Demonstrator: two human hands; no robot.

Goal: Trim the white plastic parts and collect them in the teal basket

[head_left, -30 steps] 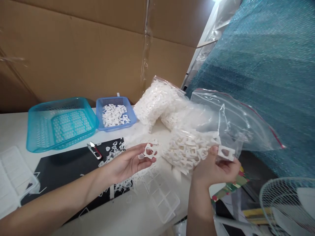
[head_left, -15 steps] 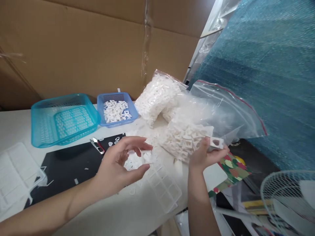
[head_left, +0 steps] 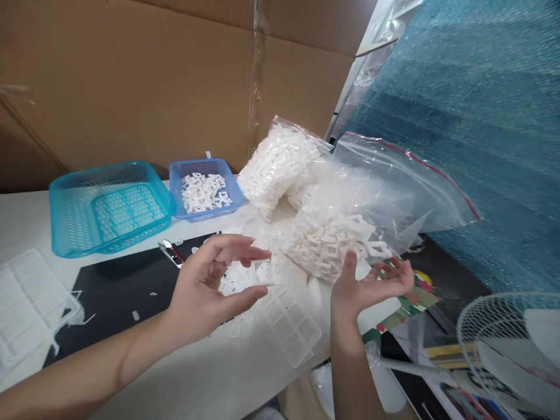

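My left hand [head_left: 214,286] is curled, with a small white plastic frame-like piece [head_left: 263,273] between its thumb and fingertips. My right hand [head_left: 371,284] lies palm up, its fingers spread and nothing gripped. Just beyond those fingers, a white piece with a cut-out hole [head_left: 378,249] rests at the edge of a heap of similar white pieces [head_left: 326,245]. That heap spills at the mouth of a clear zip bag [head_left: 406,181]. Below the left hand's fingertips lies a translucent compartment tray [head_left: 292,329], beside white scraps [head_left: 235,280].
Behind stand a turquoise basket [head_left: 111,210] and a blue basket [head_left: 238,198] holding white pieces. A full bag [head_left: 280,163] leans near the cardboard wall [head_left: 131,81]. Red-handled snips [head_left: 171,253] lie on a black mat [head_left: 114,297]. A fan guard [head_left: 494,332] stands at right.
My right hand has opened and let go of the white holed piece, which now sits by the heap. My left hand keeps its piece. The view has shifted slightly.
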